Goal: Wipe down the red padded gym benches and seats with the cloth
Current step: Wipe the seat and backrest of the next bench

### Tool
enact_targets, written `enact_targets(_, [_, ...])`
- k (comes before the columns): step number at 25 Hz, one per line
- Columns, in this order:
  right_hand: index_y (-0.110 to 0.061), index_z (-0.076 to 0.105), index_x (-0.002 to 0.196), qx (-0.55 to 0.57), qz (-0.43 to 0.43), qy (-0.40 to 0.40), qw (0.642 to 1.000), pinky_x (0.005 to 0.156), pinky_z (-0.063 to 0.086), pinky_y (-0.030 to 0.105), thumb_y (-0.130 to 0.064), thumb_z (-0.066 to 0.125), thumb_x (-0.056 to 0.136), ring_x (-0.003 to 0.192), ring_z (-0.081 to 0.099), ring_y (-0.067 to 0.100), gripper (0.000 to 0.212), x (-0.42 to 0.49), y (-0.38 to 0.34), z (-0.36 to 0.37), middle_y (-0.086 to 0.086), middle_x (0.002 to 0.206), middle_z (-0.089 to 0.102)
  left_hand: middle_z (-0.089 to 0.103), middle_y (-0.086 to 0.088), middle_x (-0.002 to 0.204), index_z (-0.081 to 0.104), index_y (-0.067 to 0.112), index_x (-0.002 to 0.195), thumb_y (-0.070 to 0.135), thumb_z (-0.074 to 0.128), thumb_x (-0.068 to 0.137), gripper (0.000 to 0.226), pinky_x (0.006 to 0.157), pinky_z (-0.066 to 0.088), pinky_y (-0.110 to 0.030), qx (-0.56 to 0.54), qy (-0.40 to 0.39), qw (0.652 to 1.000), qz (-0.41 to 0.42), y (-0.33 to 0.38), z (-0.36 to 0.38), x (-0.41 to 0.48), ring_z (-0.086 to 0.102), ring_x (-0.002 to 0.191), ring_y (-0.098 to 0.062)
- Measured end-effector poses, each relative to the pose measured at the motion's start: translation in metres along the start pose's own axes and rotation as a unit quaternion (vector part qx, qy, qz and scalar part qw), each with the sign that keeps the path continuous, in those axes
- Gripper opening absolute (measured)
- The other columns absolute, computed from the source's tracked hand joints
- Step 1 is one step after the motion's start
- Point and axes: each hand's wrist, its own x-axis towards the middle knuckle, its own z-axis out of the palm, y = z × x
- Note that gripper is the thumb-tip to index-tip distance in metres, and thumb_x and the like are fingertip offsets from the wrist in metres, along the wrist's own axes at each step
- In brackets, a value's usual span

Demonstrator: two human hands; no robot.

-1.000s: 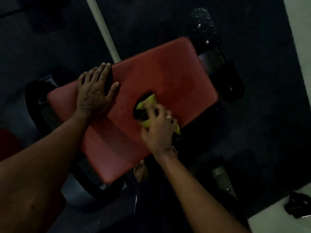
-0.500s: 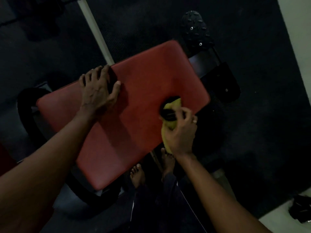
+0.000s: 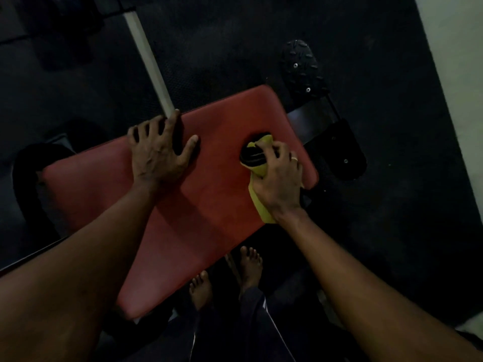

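Note:
A red padded bench pad (image 3: pixel 209 205) fills the middle of the view, tilted from lower left to upper right. My left hand (image 3: pixel 159 152) lies flat on its upper left part, fingers spread over the far edge. My right hand (image 3: pixel 278 178) grips a yellow and black cloth (image 3: pixel 254 156) and presses it on the pad near the right end. A yellow tail of the cloth hangs past the pad's near edge under my wrist.
A white metal bar (image 3: pixel 149 61) runs up from behind the pad. Black frame parts and a studded footplate (image 3: pixel 303 66) sit right of the pad. My bare feet (image 3: pixel 224 275) stand below the pad on dark rubber flooring. A pale floor strip (image 3: pixel 449 61) lies far right.
My right hand has slid the cloth from the pad's middle toward its right end. My left hand has stayed planted on the upper left part.

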Motion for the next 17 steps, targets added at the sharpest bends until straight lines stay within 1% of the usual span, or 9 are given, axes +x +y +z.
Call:
enact_targets(1, [-0.029,0.054,0.134,-0.014,-0.02,0.003,1.0,0.091,0.046,0.048,-0.025,0.066,0.078,0.111,0.053,0.031,0.058,0.02,-0.002,-0.003,0.001,0.128,0.051,0.05,-0.015,0.138,0.035,0.027,0.151,0.07,0.035,0.096,0.07,0.108,0.028,-0.054,0.001,-0.002,1.0,0.002,-0.001,0.0,0.002,0.046,0.122,-0.036])
enact_targets(3, [-0.027,0.053,0.134,-0.033,-0.015,0.009,0.999,0.093,0.045,0.049,-0.024,0.063,0.079,0.113,0.053,0.03,0.056,0.065,-0.015,-0.006,0.003,0.129,0.052,0.049,-0.014,0.139,0.035,0.026,0.151,0.07,0.033,0.095,0.071,0.108,0.029,-0.055,0.009,-0.013,1.0,0.005,0.001,0.001,0.004,0.046,0.122,-0.036])
enact_targets(5, [-0.027,0.051,0.137,-0.002,-0.006,0.012,1.0,0.095,0.045,0.05,-0.024,0.065,0.081,0.115,0.052,0.03,0.057,0.087,-0.025,-0.007,0.003,0.13,0.051,0.048,-0.014,0.14,0.034,0.025,0.15,0.069,0.032,0.095,0.071,0.109,0.027,-0.056,0.014,-0.02,1.0,-0.003,0.002,0.0,0.004,0.044,0.125,-0.037])
enact_targets(7, [-0.032,0.05,0.139,0.016,0.01,0.009,1.0,0.094,0.046,0.049,-0.027,0.069,0.082,0.117,0.051,0.029,0.06,0.068,-0.01,-0.008,0.0,0.131,0.05,0.046,-0.013,0.143,0.035,0.023,0.15,0.064,0.035,0.093,0.071,0.11,0.025,-0.055,-0.004,-0.032,0.999,-0.004,0.005,-0.005,0.007,0.042,0.128,-0.036])
enact_targets(9, [-0.035,0.049,0.138,0.013,0.025,0.009,1.0,0.09,0.047,0.051,-0.03,0.071,0.081,0.117,0.051,0.029,0.061,0.037,0.019,-0.015,-0.003,0.133,0.049,0.045,-0.013,0.145,0.034,0.022,0.151,0.058,0.037,0.088,0.072,0.107,0.027,-0.053,-0.027,-0.05,0.997,0.044,0.027,-0.009,0.023,0.042,0.128,-0.035])
enact_targets(10, [-0.035,0.05,0.138,0.019,0.033,0.007,0.999,0.089,0.047,0.052,-0.031,0.072,0.081,0.117,0.05,0.029,0.061,0.029,0.029,-0.016,-0.003,0.132,0.049,0.046,-0.013,0.144,0.032,0.024,0.152,0.059,0.037,0.089,0.072,0.106,0.03,-0.052,-0.028,-0.059,0.995,0.069,0.041,-0.006,0.032,0.044,0.127,-0.036])
enact_targets(12, [-0.034,0.052,0.135,0.022,0.047,0.015,0.999,0.09,0.045,0.052,-0.032,0.073,0.081,0.117,0.051,0.028,0.058,0.038,0.034,-0.012,-0.003,0.13,0.05,0.048,-0.014,0.141,0.028,0.028,0.154,0.065,0.033,0.094,0.071,0.104,0.033,-0.053,-0.01,-0.073,0.994,0.082,0.066,0.003,0.046,0.047,0.124,-0.038])
enact_targets(15, [-0.034,0.054,0.132,0.011,0.028,0.046,0.998,0.093,0.044,0.048,-0.036,0.071,0.082,0.116,0.052,0.025,0.053,0.084,0.02,-0.009,-0.004,0.129,0.052,0.052,-0.014,0.137,0.03,0.027,0.155,0.07,0.031,0.095,0.073,0.103,0.035,-0.052,0.027,-0.035,0.996,0.075,0.074,0.014,0.048,0.05,0.119,-0.035])
enact_targets(17, [-0.033,0.053,0.132,0.035,0.018,0.03,0.999,0.095,0.043,0.049,-0.039,0.068,0.085,0.12,0.05,0.027,0.05,0.119,0.012,-0.011,-0.003,0.13,0.052,0.053,-0.013,0.136,0.03,0.027,0.155,0.07,0.032,0.096,0.073,0.105,0.034,-0.051,0.029,-0.022,0.996,0.08,0.069,0.015,0.046,0.051,0.119,-0.034])
